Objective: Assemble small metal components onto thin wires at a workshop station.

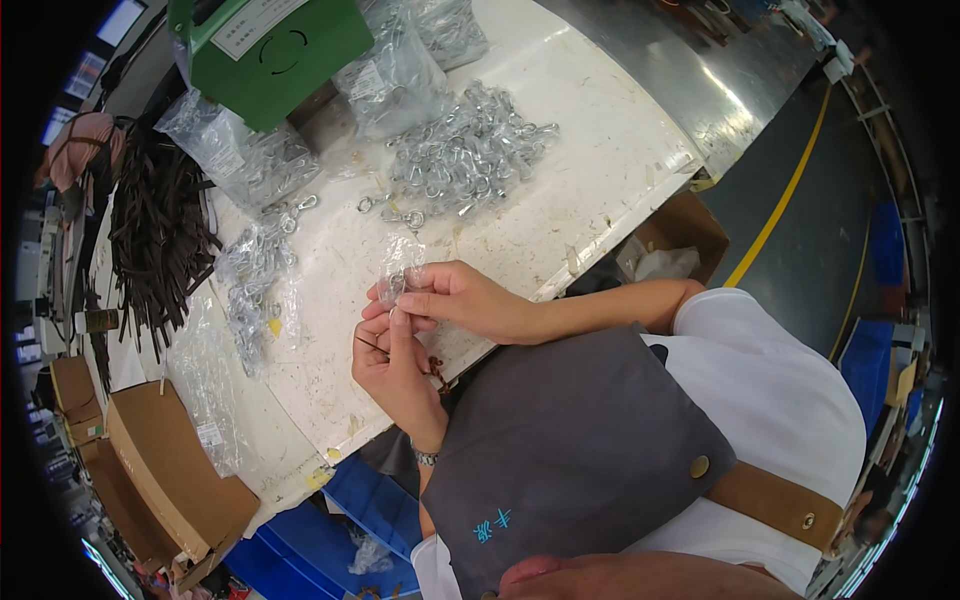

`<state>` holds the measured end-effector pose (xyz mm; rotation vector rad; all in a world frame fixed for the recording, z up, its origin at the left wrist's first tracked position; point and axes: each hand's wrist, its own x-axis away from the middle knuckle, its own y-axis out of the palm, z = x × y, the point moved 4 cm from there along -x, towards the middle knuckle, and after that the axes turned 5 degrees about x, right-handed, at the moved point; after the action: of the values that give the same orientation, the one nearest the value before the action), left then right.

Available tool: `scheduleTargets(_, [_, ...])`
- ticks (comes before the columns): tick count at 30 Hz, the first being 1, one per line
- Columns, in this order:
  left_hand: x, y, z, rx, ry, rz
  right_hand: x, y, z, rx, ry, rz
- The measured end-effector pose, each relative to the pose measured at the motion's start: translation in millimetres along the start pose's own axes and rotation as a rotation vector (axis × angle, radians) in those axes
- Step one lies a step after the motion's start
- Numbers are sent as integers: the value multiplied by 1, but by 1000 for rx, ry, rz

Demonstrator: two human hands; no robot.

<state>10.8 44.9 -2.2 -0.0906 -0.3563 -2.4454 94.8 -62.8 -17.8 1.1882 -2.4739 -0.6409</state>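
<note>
My right hand (470, 300) pinches a small clear plastic bag (400, 262) with a shiny metal piece inside, seemingly a snap hook. Just below it, my left hand (398, 372) has thumb and fingers closed at the bag's lower end, touching the right fingertips. A thin dark strip (371, 345) crosses the left fingers, and something brown and beaded (437, 373) shows beside that palm. Beyond the hands lies a heap of bagged metal snap hooks (465, 150). Another, narrower row of bagged metal pieces (250, 285) stretches along the left.
A green metal box-shaped device (290, 60) stands at the back, with large clear bags (395, 85) beside it. Dark brown strips (150, 240) hang at the left. Cardboard boxes (165, 470) and blue bins (320, 540) flank the white table (590, 130).
</note>
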Motion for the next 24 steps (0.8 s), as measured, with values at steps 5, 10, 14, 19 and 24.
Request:
scheduleTargets(5, [-2,-5,-2,105,-97,-3,-3,-4,14,67,96,-35])
scheduleTargets(10, [-5,-28,15,-30,-63,-69,-1,-2,-6,-77,46,79])
scheduleTargets(14, [-15,-45,12,33,-136,-185,6,-4,-5,17,228,-301])
scheduleTargets(19, [-16,-29,11,43,-246,-379,10,-3,11,-110,421,-518])
scheduleTargets(24, [-11,-25,14,-105,-157,-264,13,-10,6,-90,416,-391])
